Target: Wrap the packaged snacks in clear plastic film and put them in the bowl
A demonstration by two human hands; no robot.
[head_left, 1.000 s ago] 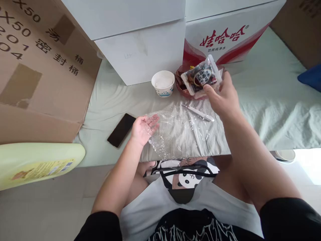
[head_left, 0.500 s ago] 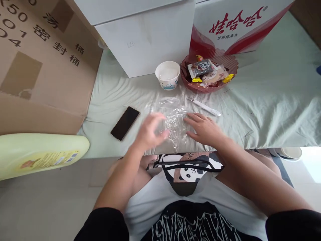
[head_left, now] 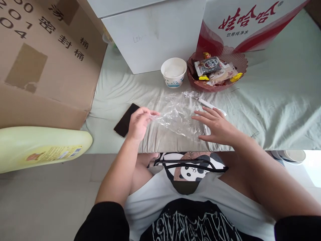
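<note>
A crumpled sheet of clear plastic film [head_left: 175, 117] lies spread on the pale green cloth near the table's front edge. Its left edge is pinched between the thumb and fingers of my left hand [head_left: 140, 124], which partly covers a dark phone [head_left: 124, 124]. At the film's right side, my right hand [head_left: 217, 125] is spread with its fingers apart, over or lightly on the plastic; contact is hard to make out. Just beyond those fingertips lies a white-handled craft knife [head_left: 210, 105], its tip near the film's far edge.
Behind the film stand a paper cup [head_left: 173, 82] and a pink glass bowl [head_left: 242, 65] of wrapped snacks. White boxes [head_left: 150, 43] rise at the back. On the left are a cardboard carton [head_left: 55, 80] and a pale yellow jug [head_left: 45, 147]. Green cloth [head_left: 283, 110] extends to the right.
My left hand has moved left and closed on the film's edge, pulling the plastic wider and flatter. My right hand has shifted slightly right with its fingers spread. The view has shifted a little.
</note>
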